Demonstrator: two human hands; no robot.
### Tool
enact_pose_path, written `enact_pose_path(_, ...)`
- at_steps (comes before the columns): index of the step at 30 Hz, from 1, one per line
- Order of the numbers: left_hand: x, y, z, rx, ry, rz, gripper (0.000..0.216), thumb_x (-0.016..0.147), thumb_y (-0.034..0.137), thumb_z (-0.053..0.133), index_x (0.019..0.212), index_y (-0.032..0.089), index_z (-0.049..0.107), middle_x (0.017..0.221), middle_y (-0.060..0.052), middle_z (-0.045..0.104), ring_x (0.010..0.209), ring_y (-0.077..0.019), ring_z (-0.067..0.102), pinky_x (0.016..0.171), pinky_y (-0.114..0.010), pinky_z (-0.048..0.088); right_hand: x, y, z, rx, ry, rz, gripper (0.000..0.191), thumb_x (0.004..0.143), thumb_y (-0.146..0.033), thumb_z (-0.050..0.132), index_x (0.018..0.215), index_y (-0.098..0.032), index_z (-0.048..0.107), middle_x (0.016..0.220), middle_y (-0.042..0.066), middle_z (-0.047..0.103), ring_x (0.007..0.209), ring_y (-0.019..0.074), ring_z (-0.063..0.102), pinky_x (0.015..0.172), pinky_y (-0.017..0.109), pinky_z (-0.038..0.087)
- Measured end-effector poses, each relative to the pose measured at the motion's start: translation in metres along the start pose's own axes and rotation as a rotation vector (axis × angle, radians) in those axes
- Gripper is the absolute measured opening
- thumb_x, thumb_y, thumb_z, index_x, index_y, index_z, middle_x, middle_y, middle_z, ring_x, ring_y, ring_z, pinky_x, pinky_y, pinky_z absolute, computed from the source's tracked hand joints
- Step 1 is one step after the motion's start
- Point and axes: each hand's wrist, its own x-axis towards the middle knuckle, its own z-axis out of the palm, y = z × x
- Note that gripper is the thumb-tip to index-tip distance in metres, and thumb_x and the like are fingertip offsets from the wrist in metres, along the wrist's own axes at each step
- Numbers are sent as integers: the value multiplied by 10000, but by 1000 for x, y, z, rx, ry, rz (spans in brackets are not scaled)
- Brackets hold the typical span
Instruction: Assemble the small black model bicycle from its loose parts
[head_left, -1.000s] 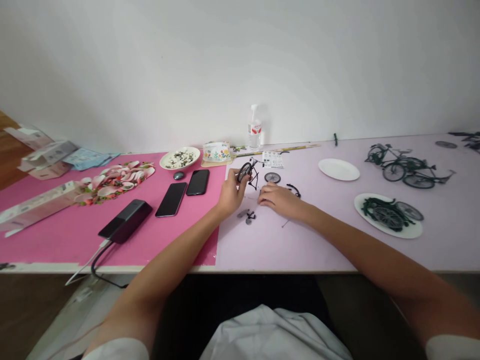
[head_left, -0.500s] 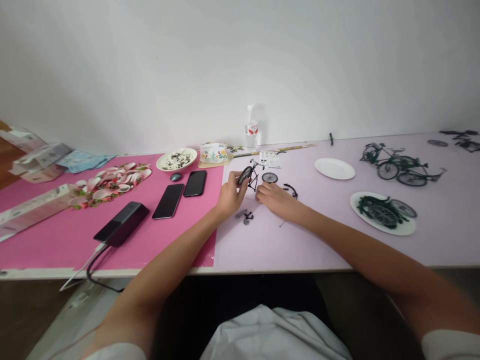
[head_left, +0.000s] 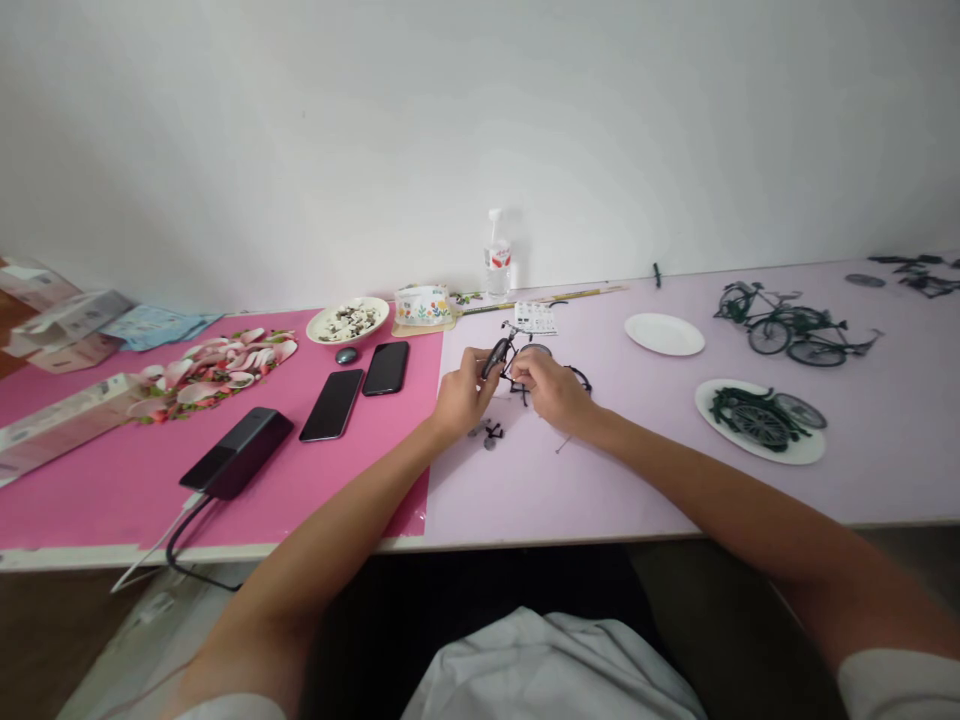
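My left grip (head_left: 460,398) pinches the toy bike (head_left: 496,358), which could slip if my right grip (head_left: 555,390), its hold unclear, pushes hard.

One head-worn camera is looking forward and down from above the person's shirt (head_left: 547,670), sitting just behind the near edge of the bench (head_left: 615,475). It is viewing the hands (head_left: 553,390) from fairly near, keeping them close to the centre, and is facing the wall (head_left: 375,150) beyond the far edge. Its wide view is taking in the near edge from side to side
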Motion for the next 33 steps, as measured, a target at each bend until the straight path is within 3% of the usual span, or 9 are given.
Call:
enact_pose_path(4,-3,4,3,38,-54,55,260,1069,427,522,1232,224,514,1037,-79,805,768,-210,778,693,-292,557,4,-5,-1,66,109,-16,178,1084,-130,426,1048,-275,523,1046,61,624,1022,221,639,862,364,532)
enact_pose_path(19,-5,11,0,78,-106,80,300,1090,472,498,1266,231,529,1087,-73,811,832,-198,796,738,-281,576,4,-5,-2,81,145,-3,137,1129,-299,424,1039,-276,525,1013,61,614,986,236,634,860,411,535)
enact_pose_path(33,-8,14,5,13,-66,21,258,1074,439,553,1230,235,533,1051,-70,819,828,-203,800,750,-287,583,5,-11,-6,-44,138,52,66,1074,-220,525,1097,-259,573,1033,89,674,992,245,662,792,375,552)
